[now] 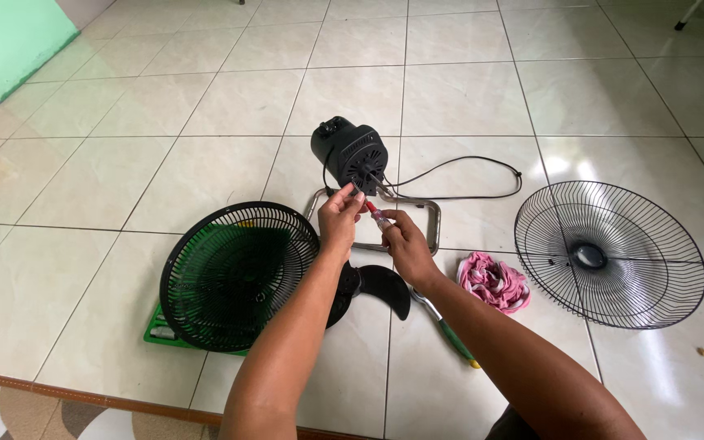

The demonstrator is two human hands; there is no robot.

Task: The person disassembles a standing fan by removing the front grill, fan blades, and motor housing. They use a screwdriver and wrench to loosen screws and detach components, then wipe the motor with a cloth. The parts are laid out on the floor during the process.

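Pale floor tiles (205, 98) are carrying a dismantled fan: rear guard (238, 273) lying at eight o'clock, front guard (610, 254) off at three. Left hand (339, 222) is pinching the motor's (350, 155) shaft; right hand (405, 247) is gripping a red-handled screwdriver (378, 214) there, reassembly still remaining.

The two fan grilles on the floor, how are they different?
The left grille looks darker and denser, lying over a green tray beside the left hand; the right grille is thinner-wired, on bare tile, with a round centre cap. The left forearm crosses the left grille; the right grille is untouched. Both are round and black.
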